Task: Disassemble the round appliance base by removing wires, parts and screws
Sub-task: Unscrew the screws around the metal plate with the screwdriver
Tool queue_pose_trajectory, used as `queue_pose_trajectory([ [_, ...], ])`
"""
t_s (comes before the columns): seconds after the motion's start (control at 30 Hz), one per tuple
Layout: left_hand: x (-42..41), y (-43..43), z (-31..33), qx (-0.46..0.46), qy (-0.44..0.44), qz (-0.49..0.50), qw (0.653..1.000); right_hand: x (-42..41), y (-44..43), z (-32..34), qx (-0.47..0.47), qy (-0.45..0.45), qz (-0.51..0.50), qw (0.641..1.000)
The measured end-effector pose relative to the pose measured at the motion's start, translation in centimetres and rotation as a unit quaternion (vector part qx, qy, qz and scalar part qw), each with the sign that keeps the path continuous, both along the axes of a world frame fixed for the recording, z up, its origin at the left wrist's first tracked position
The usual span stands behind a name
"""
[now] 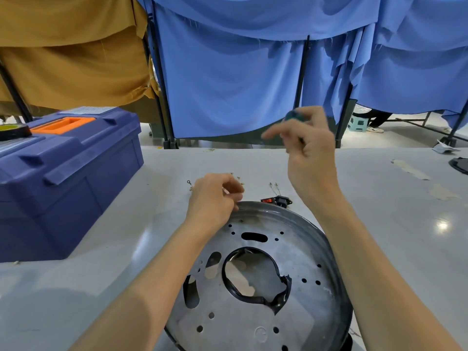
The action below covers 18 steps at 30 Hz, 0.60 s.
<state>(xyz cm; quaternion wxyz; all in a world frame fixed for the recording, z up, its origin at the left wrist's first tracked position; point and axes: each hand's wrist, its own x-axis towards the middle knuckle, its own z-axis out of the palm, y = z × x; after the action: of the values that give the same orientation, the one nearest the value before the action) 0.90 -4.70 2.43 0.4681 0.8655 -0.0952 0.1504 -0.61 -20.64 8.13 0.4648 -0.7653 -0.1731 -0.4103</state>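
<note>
Brace round base (266, 287) far rim with left hand (212, 198), fingers (234, 187) curled, pinch unclear; lower right hand's (310, 150) gripped screwdriver (292, 115) squarely.

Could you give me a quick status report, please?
Left hand curled at base rim. Right hand raised, gripping screwdriver. Loose switch beyond rim, nothing obstructing.

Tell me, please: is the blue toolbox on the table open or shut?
Shut. The lid of the blue toolbox sits flat on the body, with no gap showing.
</note>
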Motion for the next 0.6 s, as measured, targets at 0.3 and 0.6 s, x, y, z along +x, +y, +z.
queue_pose_trajectory([
  [0.3, -0.5, -0.3, 0.3, 0.089, 0.008, -0.001, 0.996, 0.5, -0.1, -1.5, -0.327, 0.328, 0.022, 0.886],
  [0.6, -0.7, -0.4, 0.5, 0.146, -0.003, -0.002, 0.989, 0.5, -0.1, -1.8, -0.352, 0.368, 0.031, 0.86],
])
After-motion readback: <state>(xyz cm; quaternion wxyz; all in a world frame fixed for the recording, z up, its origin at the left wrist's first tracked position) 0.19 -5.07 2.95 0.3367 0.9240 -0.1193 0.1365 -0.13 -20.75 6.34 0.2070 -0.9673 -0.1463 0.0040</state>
